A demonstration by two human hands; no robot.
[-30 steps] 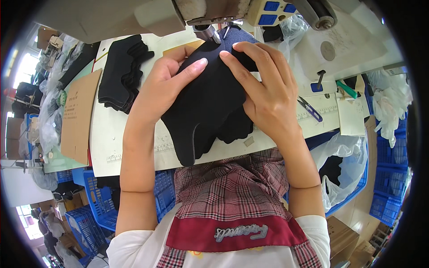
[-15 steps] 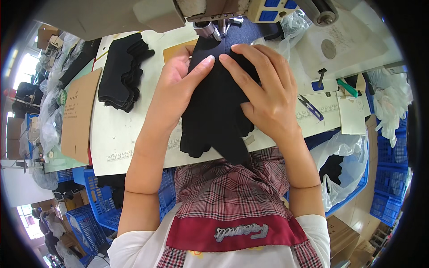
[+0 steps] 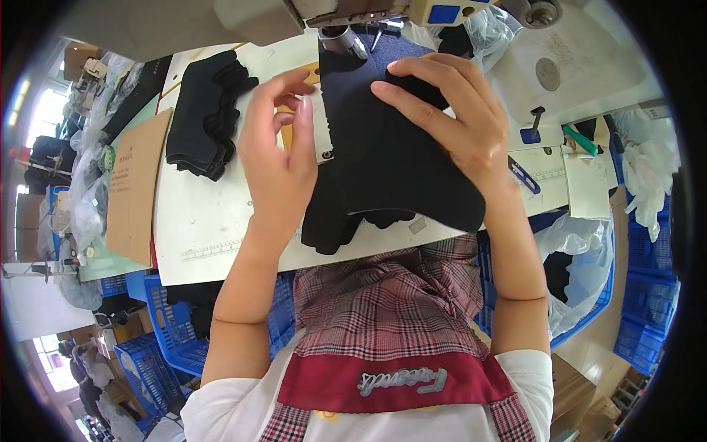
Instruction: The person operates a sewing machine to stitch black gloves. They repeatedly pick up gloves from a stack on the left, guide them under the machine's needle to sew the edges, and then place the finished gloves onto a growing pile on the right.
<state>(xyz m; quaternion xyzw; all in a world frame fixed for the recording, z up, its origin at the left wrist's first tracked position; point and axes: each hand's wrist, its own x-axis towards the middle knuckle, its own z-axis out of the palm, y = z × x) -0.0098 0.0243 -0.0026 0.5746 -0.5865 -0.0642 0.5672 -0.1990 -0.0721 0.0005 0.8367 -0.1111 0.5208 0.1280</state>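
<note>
A black fabric piece (image 3: 383,162) lies under the metal foot parts of a sewing machine (image 3: 361,48), its lower end spreading toward the table's front edge. My right hand (image 3: 464,110) rests on it, fingers stretched out, the tips close to the machine foot. To the left of the fabric, my left hand (image 3: 278,151) is raised, thumb and curled fingers apart with nothing between them. More black fabric pieces (image 3: 324,225) show partly from beneath the long piece. A stack of wavy-edged black pieces (image 3: 202,118) sits farther left on the white table (image 3: 213,214).
Blue-handled thread snips (image 3: 524,175) lie right of my right forearm, near a green-handled tool (image 3: 580,140). A cardboard sheet (image 3: 138,188) stands at the left. Blue crates (image 3: 173,324) and a plastic-lined bin (image 3: 582,272) flank me below table height.
My left hand has come off the fabric and moved left and down. My right hand has shifted slightly right, and the fabric's lower end has swung to the right and spread wider.
</note>
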